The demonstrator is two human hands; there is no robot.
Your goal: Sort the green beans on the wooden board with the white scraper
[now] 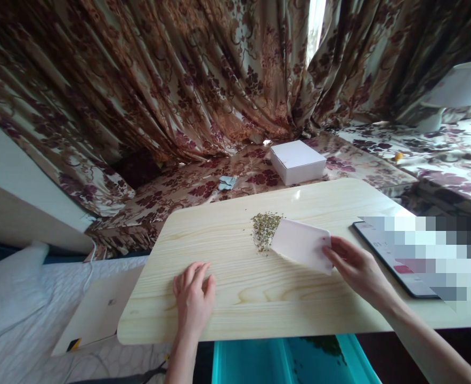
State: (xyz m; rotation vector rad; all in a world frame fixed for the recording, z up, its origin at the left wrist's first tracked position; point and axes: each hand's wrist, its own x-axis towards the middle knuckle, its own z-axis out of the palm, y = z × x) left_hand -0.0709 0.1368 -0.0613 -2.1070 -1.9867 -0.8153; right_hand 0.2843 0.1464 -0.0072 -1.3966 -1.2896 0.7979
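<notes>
A thin white rectangular card [301, 244] is pinched at its right end between the thumb and fingers of my right hand [353, 266]. Its left edge meets a loose pile of small greenish-brown grains [266, 230] on the light wood-patterned table [227, 314]. A few grains lie scattered around the pile. Palm down near the table's front left, my left hand [194, 296] rests with the thumb apart from slightly bent fingers and holds nothing.
Below the table's front edge is a turquoise divided bin [251, 362] with dark green bits in its right compartment. A tablet-like panel [395, 261], partly blurred, lies at right. Behind the table are a white box [298, 161] and a pale blue cloth [226, 183].
</notes>
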